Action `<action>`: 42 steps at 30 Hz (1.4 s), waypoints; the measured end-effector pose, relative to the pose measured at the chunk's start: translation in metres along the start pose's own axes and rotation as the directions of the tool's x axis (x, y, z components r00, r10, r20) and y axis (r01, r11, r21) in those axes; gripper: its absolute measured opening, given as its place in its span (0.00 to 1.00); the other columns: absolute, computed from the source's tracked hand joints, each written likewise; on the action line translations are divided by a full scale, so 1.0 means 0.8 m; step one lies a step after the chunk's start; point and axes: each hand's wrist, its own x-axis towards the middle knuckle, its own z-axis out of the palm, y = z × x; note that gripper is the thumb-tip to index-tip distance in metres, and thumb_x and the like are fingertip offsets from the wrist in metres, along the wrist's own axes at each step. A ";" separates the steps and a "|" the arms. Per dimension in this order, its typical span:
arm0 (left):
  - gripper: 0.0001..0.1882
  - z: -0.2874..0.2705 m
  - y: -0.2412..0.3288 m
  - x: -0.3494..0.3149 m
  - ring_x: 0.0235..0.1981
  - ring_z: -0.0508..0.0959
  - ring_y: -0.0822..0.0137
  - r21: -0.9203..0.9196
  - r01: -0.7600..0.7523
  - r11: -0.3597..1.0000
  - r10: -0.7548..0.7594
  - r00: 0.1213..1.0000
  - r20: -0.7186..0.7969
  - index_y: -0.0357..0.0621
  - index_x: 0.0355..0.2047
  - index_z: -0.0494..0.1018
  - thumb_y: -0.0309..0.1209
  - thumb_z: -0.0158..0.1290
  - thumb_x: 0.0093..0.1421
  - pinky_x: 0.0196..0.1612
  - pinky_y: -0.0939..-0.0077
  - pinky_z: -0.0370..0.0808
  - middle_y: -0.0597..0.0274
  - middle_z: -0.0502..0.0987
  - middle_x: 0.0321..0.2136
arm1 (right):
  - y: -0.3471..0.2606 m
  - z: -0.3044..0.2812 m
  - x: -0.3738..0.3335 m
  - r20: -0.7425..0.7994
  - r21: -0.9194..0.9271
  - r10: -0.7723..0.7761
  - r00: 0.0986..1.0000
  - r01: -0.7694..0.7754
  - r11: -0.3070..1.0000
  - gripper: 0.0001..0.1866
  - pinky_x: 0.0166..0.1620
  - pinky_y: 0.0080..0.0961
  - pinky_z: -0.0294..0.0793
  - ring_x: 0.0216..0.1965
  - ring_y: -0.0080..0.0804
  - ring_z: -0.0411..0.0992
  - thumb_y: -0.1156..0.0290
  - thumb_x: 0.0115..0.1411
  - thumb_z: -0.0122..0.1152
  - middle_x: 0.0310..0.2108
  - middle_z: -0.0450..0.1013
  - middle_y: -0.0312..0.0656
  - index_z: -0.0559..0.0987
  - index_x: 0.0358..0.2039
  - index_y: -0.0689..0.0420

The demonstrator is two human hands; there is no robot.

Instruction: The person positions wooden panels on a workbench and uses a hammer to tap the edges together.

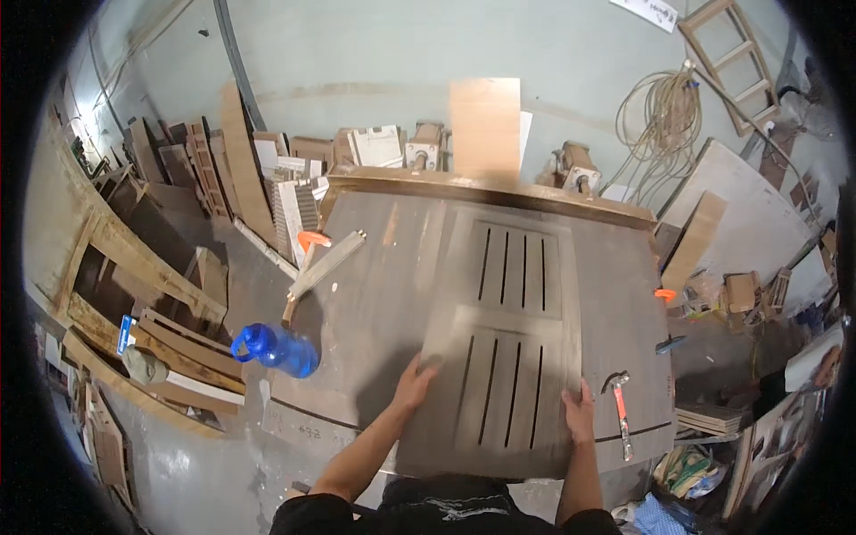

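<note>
I have the slotted panel [513,406] between my hands, over the right-hand part of the tabletop [361,308], its near end toward my body; whether that end touches the surface I cannot tell. My left grip [415,382] pinches the panel's left edge, and my right grip [579,412] pinches the right edge a little nearer to me. The panel is greyish brown with two groups of four dark slots, one beyond the other. Just right of it lies a hammer [621,412] with a red handle, head pointing away from me. Well to the left is a blue bottle [290,352], and beyond that a wooden strip [328,265] lies slantwise. A wooden ledge [499,193] runs along the far edge. Past it a tan board [484,125] stands upright near the pale wall [357,45], where coiled hose [660,111] hangs at right.
</note>
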 end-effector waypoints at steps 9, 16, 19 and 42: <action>0.45 0.033 0.010 0.077 0.62 0.57 0.37 0.906 0.133 0.403 0.105 0.976 -0.190 0.44 0.67 0.59 0.51 0.61 0.54 0.65 0.45 0.55 0.41 0.52 0.65 | 0.038 0.044 0.141 -0.047 -0.728 -0.190 0.981 0.097 0.678 0.37 0.63 0.43 0.61 0.63 0.48 0.61 0.56 0.55 0.69 0.63 0.62 0.51 0.68 0.63 0.56; 0.37 0.050 -0.016 0.042 0.56 0.65 0.42 0.923 0.060 0.381 0.256 0.952 -0.167 0.44 0.65 0.61 0.37 0.60 0.56 0.59 0.49 0.64 0.43 0.63 0.57 | 0.023 0.085 0.115 -0.154 -0.685 -0.305 0.940 0.121 0.719 0.32 0.59 0.49 0.62 0.58 0.53 0.64 0.60 0.54 0.69 0.59 0.66 0.51 0.74 0.59 0.51; 0.35 0.045 -0.019 0.026 0.54 0.66 0.42 0.926 0.016 0.378 0.291 0.947 -0.135 0.43 0.63 0.63 0.36 0.60 0.57 0.57 0.50 0.66 0.43 0.65 0.55 | 0.023 0.083 0.100 -0.168 -0.669 -0.286 0.943 0.104 0.736 0.28 0.59 0.49 0.63 0.57 0.52 0.65 0.64 0.54 0.69 0.56 0.69 0.51 0.76 0.56 0.50; 0.37 0.049 0.035 0.235 0.63 0.58 0.42 0.951 -0.037 0.306 0.386 0.918 -0.088 0.52 0.63 0.63 0.44 0.62 0.55 0.62 0.47 0.59 0.41 0.56 0.65 | 0.021 0.087 0.290 -0.192 -0.636 -0.466 0.864 0.252 0.730 0.31 0.50 0.44 0.69 0.47 0.47 0.68 0.63 0.51 0.70 0.45 0.71 0.46 0.74 0.58 0.47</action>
